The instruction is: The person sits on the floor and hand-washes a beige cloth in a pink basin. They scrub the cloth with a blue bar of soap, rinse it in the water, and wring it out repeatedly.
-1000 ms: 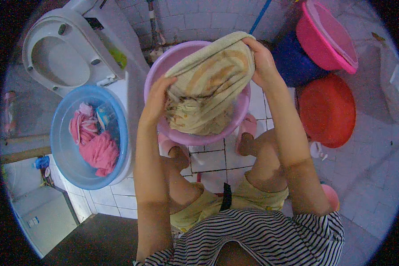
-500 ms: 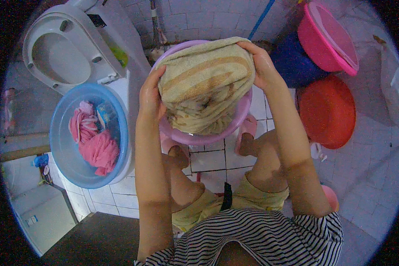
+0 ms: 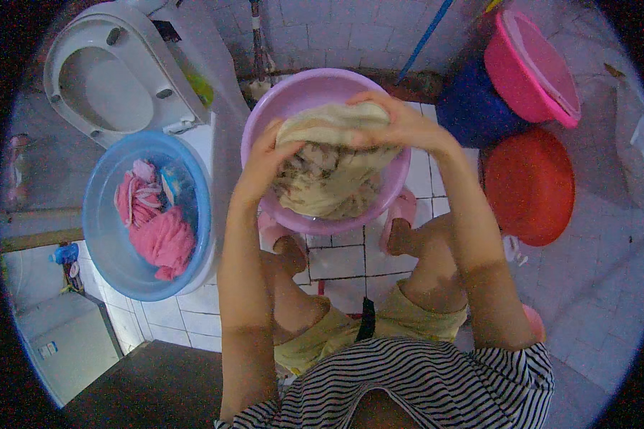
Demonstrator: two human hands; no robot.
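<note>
A cream towel [image 3: 334, 187] with darker patches lies bunched in a lilac basin [image 3: 300, 89] on the floor between my feet. My left hand [image 3: 263, 163] grips the towel's left side, its thumb lying over a folded part. From the right, my right hand [image 3: 406, 130] has its fingers curled round the same fold, slightly blurred by motion. The fold is squeezed between the two hands just above the rest of the towel. Some fingertips are hidden behind the cloth.
On the left, a blue basin [image 3: 96, 247] holds pink cloths [image 3: 163, 243] beside a toilet [image 3: 107, 93]. To the right stand a red basin [image 3: 529, 187], a dark blue bucket [image 3: 479, 107] and a pink basin [image 3: 526, 68]. A blue pole [image 3: 426, 39] leans at the back wall.
Both hands have come down and closer together, folding the spread towel into a smaller bundle. Its broad brown stripes are no longer visible, and more of the lilac basin shows.
</note>
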